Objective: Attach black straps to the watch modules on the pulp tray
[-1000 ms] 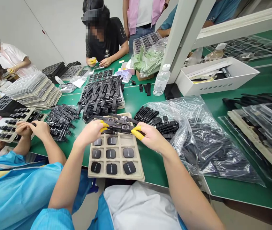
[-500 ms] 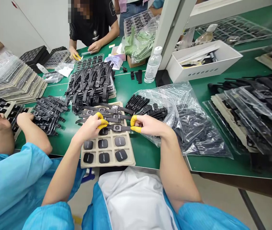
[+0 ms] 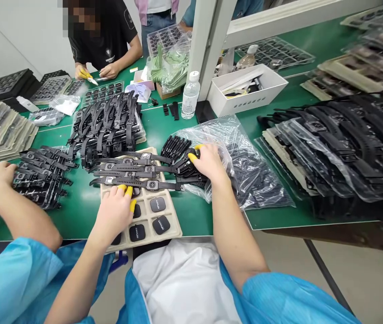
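Observation:
My left hand (image 3: 114,212), with yellow finger covers, is over the beige compartment tray (image 3: 175,219), its fingers apart beside dark square watch bodies (image 3: 158,204). Assembled black watches with straps (image 3: 152,185) lie in rows across the tray's far part, just beyond my left fingertips. To the right, my right hand (image 3: 208,161) is at a fanned pile of loose black straps (image 3: 175,147), thumb and forefinger closed on a black strap at the pile's near right side. Part of that strap is hidden by my fingers.
A plastic bag of black straps (image 3: 262,184) lies right of my right hand. Behind stand a bottle (image 3: 190,96), a white box (image 3: 250,95) and stacked watches (image 3: 110,119). More stacked trays (image 3: 316,157) are at right. A neighbour's arm (image 3: 26,202) is at left; another person sits opposite.
Both hands have let go of the watch, which now lies nearest on the tray's row. My left hand moved nearer over the tray; my right went to the strap pile. The view shifted right.

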### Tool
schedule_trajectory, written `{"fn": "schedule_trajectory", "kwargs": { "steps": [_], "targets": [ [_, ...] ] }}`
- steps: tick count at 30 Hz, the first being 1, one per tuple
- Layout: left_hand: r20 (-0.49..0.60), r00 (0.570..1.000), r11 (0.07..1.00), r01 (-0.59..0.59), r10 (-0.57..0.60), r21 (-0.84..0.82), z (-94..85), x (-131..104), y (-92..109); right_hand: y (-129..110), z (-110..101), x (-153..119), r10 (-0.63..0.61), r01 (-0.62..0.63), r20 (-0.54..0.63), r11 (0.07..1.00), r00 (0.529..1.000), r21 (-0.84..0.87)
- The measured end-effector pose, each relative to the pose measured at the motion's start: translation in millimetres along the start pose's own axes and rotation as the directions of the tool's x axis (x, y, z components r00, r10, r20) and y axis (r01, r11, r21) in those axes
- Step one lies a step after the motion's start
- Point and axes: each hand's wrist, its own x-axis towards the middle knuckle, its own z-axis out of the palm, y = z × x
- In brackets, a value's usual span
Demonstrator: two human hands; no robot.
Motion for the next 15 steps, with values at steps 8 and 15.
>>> {"fn": "schedule_trajectory", "kwargs": {
  "steps": [8,15],
  "targets": [
    [0.025,0.998,0.998,0.058,-0.058,0.0,0.2,11.7,5.5,-18.6,-0.8,-11.1,-0.3,0.315,0.233,0.949,0.925,-0.028],
    [0.025,0.998,0.997,0.063,-0.064,0.053,1.7,12.4,9.9,-29.1,-7.1,-16.8,-0.22,0.279,0.403,0.956,0.888,-0.092]
  ]
}}
